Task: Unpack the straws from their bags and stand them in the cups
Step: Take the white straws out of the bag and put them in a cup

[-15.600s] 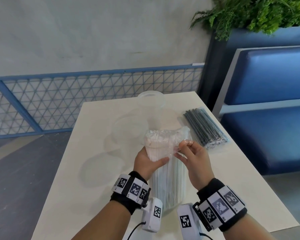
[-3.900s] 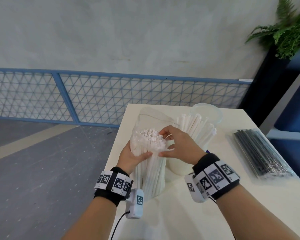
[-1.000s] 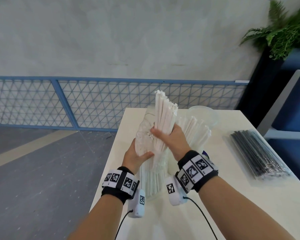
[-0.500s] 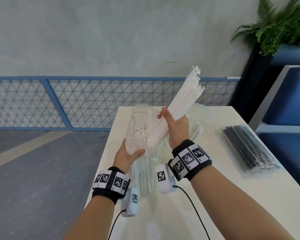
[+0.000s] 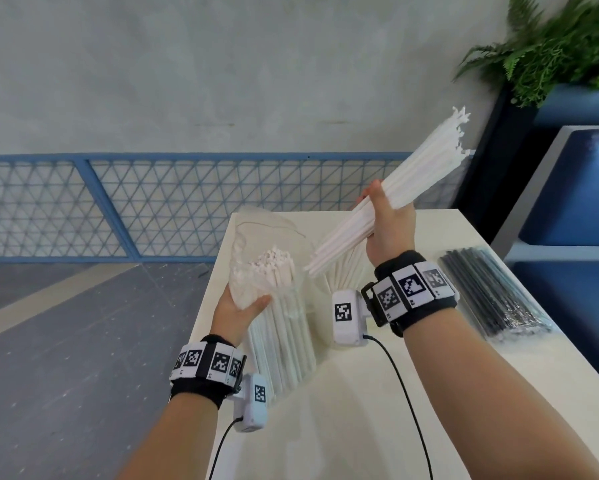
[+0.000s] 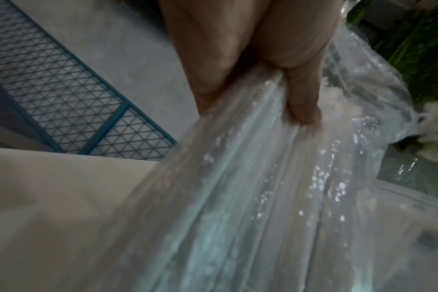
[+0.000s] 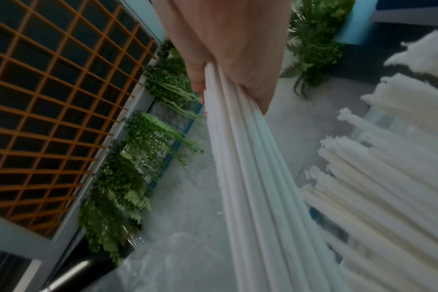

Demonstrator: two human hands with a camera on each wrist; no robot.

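Observation:
My left hand (image 5: pixel 241 308) grips a clear plastic bag of white straws (image 5: pixel 278 317) that stands upright at the table's left side, its mouth open at the top. The left wrist view shows my fingers (image 6: pixel 303 92) curled round the bag (image 6: pixel 250 197). My right hand (image 5: pixel 388 223) holds a bundle of white straws (image 5: pixel 419 178) aloft, slanting up to the right, fully clear of the bag. The same bundle (image 7: pixel 258 177) fills the right wrist view. More white straws in a cup (image 5: pixel 346 271) stand behind my right wrist; the cup itself is mostly hidden.
A sealed bag of black straws (image 5: pixel 492 296) lies on the right side of the cream table (image 5: pixel 343 427). A blue bench (image 5: pixel 575 188) and a fern planter (image 5: pixel 550 46) stand to the right. A blue mesh railing (image 5: pixel 135 206) runs behind, above a grey floor.
My right hand has drawn the bundle of white straws out of the bag and carried it up and to the right. The left hand still holds the bag.

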